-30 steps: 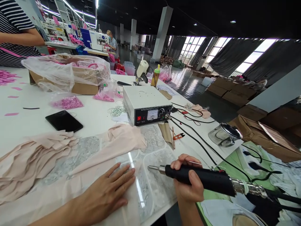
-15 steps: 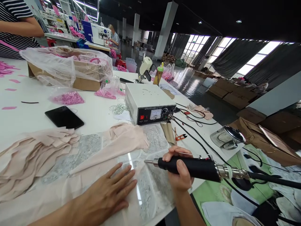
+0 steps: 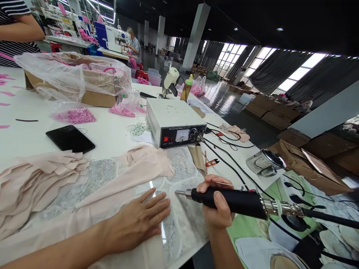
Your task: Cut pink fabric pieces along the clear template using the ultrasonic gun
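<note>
My left hand (image 3: 140, 220) lies flat, fingers spread, on a clear template sheet (image 3: 168, 246) over pale pink fabric (image 3: 64, 233). My right hand (image 3: 217, 203) is wrapped round a black ultrasonic handpiece (image 3: 241, 201) with a narrow metal tip. The tip points left, close to the sheet just beyond my left fingertips; I cannot tell whether it touches. A cable runs from the handpiece's rear to the right. Another folded piece of pink fabric (image 3: 148, 162) lies above my left hand, and a stack of cut pink pieces (image 3: 36, 186) lies at the left.
A white control box (image 3: 176, 117) stands behind my hands, its black cables crossing the table. Orange thread snips (image 3: 212, 162), a lidded glass mug (image 3: 265, 162), a phone (image 3: 70, 138) and a plastic-lined carton (image 3: 98, 95) surround the work. A person's arm (image 3: 24, 30) shows at upper left.
My left hand has slid a little to the right over the clear sheet. The handpiece and its tip have moved slightly right too. The whole view has shifted a little.
</note>
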`<state>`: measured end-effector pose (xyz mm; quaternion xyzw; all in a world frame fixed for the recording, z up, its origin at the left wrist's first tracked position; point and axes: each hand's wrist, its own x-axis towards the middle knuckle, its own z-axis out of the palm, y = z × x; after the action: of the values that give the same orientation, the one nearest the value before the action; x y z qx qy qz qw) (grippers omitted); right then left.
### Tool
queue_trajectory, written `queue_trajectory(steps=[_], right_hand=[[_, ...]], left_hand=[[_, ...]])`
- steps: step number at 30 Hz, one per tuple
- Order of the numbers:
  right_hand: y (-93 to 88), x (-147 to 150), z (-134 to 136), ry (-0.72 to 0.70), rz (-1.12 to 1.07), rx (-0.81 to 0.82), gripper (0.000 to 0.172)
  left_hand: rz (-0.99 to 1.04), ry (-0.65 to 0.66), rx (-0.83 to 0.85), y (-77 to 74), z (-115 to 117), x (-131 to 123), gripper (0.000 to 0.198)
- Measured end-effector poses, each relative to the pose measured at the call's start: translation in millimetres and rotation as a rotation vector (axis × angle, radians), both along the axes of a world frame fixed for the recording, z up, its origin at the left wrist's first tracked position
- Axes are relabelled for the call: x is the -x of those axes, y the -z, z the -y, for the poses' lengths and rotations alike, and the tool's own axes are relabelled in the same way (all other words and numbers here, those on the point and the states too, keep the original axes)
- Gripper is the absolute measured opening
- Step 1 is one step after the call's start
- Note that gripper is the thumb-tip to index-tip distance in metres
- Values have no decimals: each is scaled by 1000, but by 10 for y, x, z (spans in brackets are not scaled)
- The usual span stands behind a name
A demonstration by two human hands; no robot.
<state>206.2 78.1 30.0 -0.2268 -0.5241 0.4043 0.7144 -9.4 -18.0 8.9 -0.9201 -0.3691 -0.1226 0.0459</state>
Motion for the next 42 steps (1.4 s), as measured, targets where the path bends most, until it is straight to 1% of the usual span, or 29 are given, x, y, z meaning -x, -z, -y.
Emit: queue_trajectory(steps=[3,5,11,16,20,26,34,39,42], right_hand=[[17,-23,-20,-9,-22,11,20],[23,-37,-33,-17,-30,24,20],[4,-91,-46,20,-56,58,21],[0,-152,-22,26,-38,57,22],[5,-124,-12,9,-54,64,22],[18,-63,-14,-9,-92,85,21],[25,-169,-13,31,-77,76,21],[17,-190,12,1,-81,82,20],[22,-172,25,-15,-78,80,19]], left_hand=[[-8,-12,-2,95,4,13,44],[16,-18,-9,115,18,24,46],[83,-11,-16,77,29,24,46],[83,-19,5,94,32,23,48],[57,-17,48,96,36,25,51],[78,-18,49,60,37,22,47],[35,-17,40,74,37,14,45],[51,-20,38,47,24,6,40],[40,-19,28,46,22,5,41]])
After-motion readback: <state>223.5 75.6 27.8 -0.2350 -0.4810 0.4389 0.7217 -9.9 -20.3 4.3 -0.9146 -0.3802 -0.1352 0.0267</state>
